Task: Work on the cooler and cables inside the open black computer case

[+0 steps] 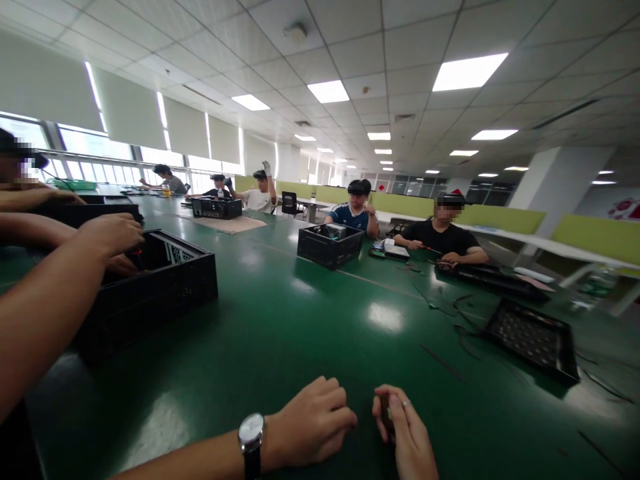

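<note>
From the head-camera feed I see a glossy green surface (300, 333) spreading beyond the fingers, beneath a pale tiled ceiling (345, 33). The right hand (411, 437) has its fingers closed on one small brownish piece (385, 412) bearing a green spot. Just beside it, the left hand (315, 427) curls its fingers; I cannot tell whether they hold anything. One round, white-dialled watch (251, 430) with a black strap circles that wrist. Ahead-left of the fingers, a co-worker's forearm (60, 293) extends over an open, box-shaped black case (193, 283). Ahead-right lies one black rectangular tray (533, 337), its floor textured.
</note>
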`<action>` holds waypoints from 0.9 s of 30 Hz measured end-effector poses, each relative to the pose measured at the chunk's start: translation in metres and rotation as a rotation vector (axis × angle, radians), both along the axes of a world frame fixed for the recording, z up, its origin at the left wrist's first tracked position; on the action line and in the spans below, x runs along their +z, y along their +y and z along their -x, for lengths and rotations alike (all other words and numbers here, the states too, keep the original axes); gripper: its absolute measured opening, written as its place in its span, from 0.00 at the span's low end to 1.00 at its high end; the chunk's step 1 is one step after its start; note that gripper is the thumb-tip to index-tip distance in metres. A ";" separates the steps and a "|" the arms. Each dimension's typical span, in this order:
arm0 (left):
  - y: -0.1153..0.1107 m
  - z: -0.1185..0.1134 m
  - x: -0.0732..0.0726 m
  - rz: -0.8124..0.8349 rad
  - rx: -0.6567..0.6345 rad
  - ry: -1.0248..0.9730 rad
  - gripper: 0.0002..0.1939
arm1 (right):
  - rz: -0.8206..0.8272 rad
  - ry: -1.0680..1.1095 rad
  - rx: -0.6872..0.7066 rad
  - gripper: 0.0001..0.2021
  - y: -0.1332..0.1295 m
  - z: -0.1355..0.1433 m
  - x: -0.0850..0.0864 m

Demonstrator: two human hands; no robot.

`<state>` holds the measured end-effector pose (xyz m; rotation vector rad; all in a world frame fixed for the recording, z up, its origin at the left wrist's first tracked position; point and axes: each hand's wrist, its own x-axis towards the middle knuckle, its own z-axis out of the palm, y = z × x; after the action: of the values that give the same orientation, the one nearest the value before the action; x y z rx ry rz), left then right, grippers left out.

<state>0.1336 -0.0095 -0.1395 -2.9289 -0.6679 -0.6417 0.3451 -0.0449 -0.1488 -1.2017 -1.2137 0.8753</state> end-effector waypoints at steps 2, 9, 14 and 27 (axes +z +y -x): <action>0.015 0.008 0.009 -0.112 0.046 -0.063 0.10 | -0.039 0.040 -0.071 0.26 -0.001 -0.001 0.003; 0.136 0.037 0.083 -0.315 0.544 -0.174 0.28 | -0.095 0.061 -0.094 0.23 -0.008 -0.001 0.001; 0.168 0.041 0.123 -0.192 0.593 0.082 0.26 | -0.116 0.055 -0.057 0.23 -0.012 0.002 0.000; -0.064 0.024 0.185 0.265 0.164 0.333 0.32 | -0.147 0.209 -0.391 0.15 -0.015 -0.082 0.109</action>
<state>0.1096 -0.0733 0.0455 -3.0582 -1.0016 -0.0471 0.4275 -0.0597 -0.0393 -1.1459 -0.8227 0.5915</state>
